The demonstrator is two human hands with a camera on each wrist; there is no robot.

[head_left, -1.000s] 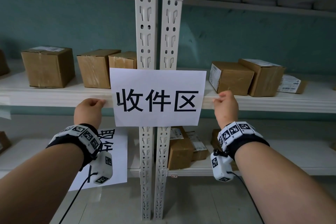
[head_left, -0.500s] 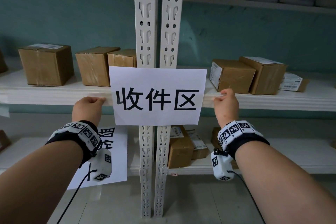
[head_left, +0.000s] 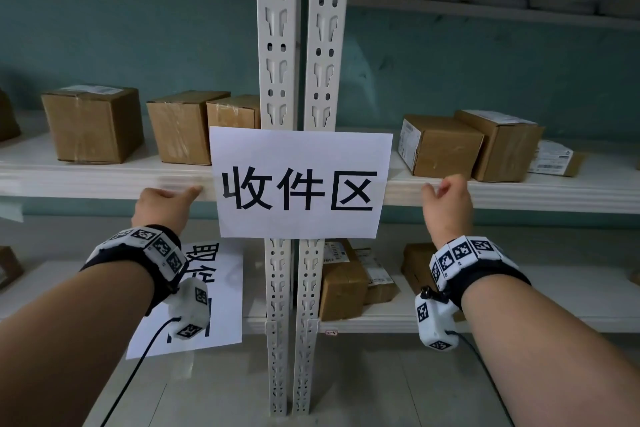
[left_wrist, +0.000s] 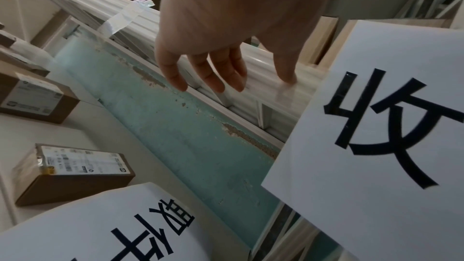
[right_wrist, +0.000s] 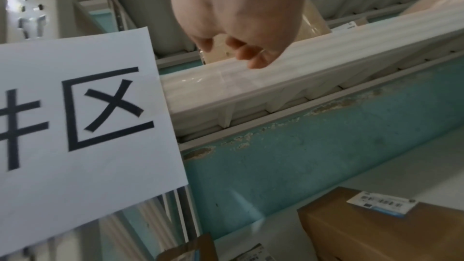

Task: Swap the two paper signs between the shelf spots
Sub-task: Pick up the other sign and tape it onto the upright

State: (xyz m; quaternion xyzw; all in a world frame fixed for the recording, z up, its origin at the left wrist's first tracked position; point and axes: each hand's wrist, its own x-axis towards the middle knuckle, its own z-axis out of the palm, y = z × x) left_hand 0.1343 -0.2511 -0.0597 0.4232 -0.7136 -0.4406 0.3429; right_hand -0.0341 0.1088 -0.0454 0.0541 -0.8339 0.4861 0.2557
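Note:
A white paper sign [head_left: 300, 184] with three black characters hangs on the front edge of the middle shelf [head_left: 86, 184], across the two uprights. It also fills the right of the left wrist view [left_wrist: 376, 126] and the left of the right wrist view [right_wrist: 75, 116]. My left hand [head_left: 162, 204] lies just left of the sign with straight fingers [left_wrist: 213, 57], one fingertip touching the shelf edge. My right hand [head_left: 446, 204] hovers a little right of the sign, its fingers loosely curled [right_wrist: 238, 27] and empty. A second sign [head_left: 225, 329] hangs on the lower shelf, partly hidden by my left wrist [left_wrist: 100, 225].
Cardboard boxes [head_left: 93, 125] stand on the middle shelf left and right [head_left: 443, 146] of the white uprights [head_left: 298, 62]. More boxes [head_left: 343, 281] sit on the lower shelf. A loose strip of clear tape [left_wrist: 125, 17] sticks to the shelf edge further left.
Both hands have come off the upper sign's side edges. The right hand shifted right and the left hand's fingers straightened. The sign stays where it was.

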